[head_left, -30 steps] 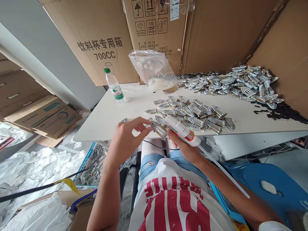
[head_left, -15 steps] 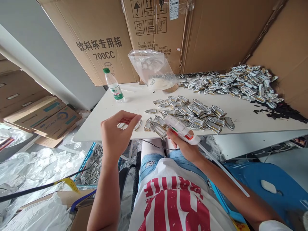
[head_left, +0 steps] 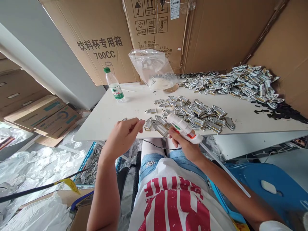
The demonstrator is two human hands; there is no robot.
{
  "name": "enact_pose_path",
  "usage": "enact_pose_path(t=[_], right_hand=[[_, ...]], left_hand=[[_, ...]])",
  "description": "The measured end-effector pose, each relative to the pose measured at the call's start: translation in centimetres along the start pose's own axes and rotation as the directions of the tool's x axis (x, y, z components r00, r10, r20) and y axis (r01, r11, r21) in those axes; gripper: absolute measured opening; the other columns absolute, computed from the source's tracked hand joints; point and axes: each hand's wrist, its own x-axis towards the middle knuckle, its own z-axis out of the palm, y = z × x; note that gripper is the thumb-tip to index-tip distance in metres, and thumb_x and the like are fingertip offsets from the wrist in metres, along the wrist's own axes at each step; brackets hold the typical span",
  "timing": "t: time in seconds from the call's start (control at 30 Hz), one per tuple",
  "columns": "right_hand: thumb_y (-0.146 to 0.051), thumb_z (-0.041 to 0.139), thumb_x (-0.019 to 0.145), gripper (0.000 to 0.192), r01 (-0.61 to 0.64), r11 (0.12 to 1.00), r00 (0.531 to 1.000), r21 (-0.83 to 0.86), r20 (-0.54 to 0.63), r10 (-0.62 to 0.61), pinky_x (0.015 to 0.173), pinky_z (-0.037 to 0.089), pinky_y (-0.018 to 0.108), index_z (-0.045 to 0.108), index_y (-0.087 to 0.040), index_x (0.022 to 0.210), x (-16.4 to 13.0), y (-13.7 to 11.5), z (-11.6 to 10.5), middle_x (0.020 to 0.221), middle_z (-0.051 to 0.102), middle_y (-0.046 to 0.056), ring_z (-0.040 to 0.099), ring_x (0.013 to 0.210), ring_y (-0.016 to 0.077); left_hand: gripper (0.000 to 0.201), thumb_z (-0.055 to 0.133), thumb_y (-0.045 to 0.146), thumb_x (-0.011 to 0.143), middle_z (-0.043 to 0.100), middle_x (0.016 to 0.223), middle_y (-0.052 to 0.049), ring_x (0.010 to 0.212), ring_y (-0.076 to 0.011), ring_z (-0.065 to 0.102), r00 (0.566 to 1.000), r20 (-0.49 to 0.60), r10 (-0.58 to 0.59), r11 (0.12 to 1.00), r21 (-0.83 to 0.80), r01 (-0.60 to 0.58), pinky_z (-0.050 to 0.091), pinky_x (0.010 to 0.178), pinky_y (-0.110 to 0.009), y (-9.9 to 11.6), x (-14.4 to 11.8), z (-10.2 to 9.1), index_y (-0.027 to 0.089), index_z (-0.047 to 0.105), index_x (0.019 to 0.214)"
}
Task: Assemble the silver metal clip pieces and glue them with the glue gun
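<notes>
At the near edge of a white tabletop [head_left: 115, 110], a seated worker handles small silver-and-white badge-shaped pieces with a hot-glue gun. The right hand [head_left: 184, 146] is wrapped around the white glue gun [head_left: 184, 128], its nozzle pointing left toward a single piece [head_left: 160, 127] lying flat at the near edge, apparently touching it, though contact is hard to confirm. A pale glue stick [head_left: 226, 171] trails from the gun's rear toward the blue chair [head_left: 276, 189] at the right.

The left hand [head_left: 124, 134] hovers at the same near edge, thumb and forefinger drawn together just beside another piece [head_left: 148, 124]; whether anything is pinched between them cannot be told. A loose cluster of pieces [head_left: 194, 112] fills the middle of the tabletop, and a larger heap [head_left: 233, 83] is banked at the far right corner against cardboard boxes [head_left: 101, 41]. A clear plastic bag [head_left: 154, 69] and a green-capped water bottle [head_left: 114, 85] stand along the far edge.

Good work here likely means keeping the nozzle low and steady over the piece, laying only a small bead, and holding the left fingertips clear of the hot tip while steadying the part by its rim. The piece sits close to the edge, so a nudge could tip it off.
</notes>
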Motion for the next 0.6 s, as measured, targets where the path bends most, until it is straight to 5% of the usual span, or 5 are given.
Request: enact_pose_path(t=[0.23, 0.43, 0.6], right_hand=[[-0.051, 0.076, 0.098, 0.033, -0.011, 0.998, 0.999, 0.064, -0.039, 0.013, 0.052, 0.037, 0.03, 0.072, -0.023, 0.082, 0.2, 0.2, 0.0, 0.065, 0.063, -0.002, 0.046, 0.049, 0.0122], [-0.049, 0.077, 0.097, 0.032, -0.009, 0.997, 0.999, 0.077, -0.043, 0.012, 0.053, 0.038, 0.031, 0.072, -0.023, 0.08, 0.3, 0.4, 0.0, 0.069, 0.065, -0.001, 0.046, 0.048, 0.011], [-0.048, 0.077, 0.097, 0.032, -0.006, 0.997, 0.999, 0.079, -0.044, 0.01, 0.053, 0.037, 0.03, 0.072, -0.022, 0.079, 0.3, 0.5, 0.0, 0.067, 0.064, -0.001, 0.046, 0.049, 0.0113]], left_hand=[[0.028, 0.063, 0.044, 0.107, 0.067, 0.076, 0.001, 0.069, -0.0138, 0.06, 0.996, 0.068, 0.063, 0.952, -0.303, -0.04, 0.051, 0.069, -0.025, -0.6, 0.1, -0.5, 0.021, 0.071, 0.093], [0.013, 0.073, 0.035, 0.098, 0.083, 0.1, -0.002, 0.093, -0.0208, 0.076, 0.996, 0.074, 0.044, 0.99, -0.138, -0.034, 0.06, 0.091, -0.034, -1.6, 0.1, -0.8, 0.025, 0.082, 0.099], [0.013, 0.072, 0.032, 0.095, 0.085, 0.102, -0.002, 0.098, -0.0232, 0.08, 0.997, 0.08, 0.012, 0.993, -0.117, -0.003, 0.063, 0.091, -0.035, -2.1, 0.0, -0.9, 0.027, 0.084, 0.099]])
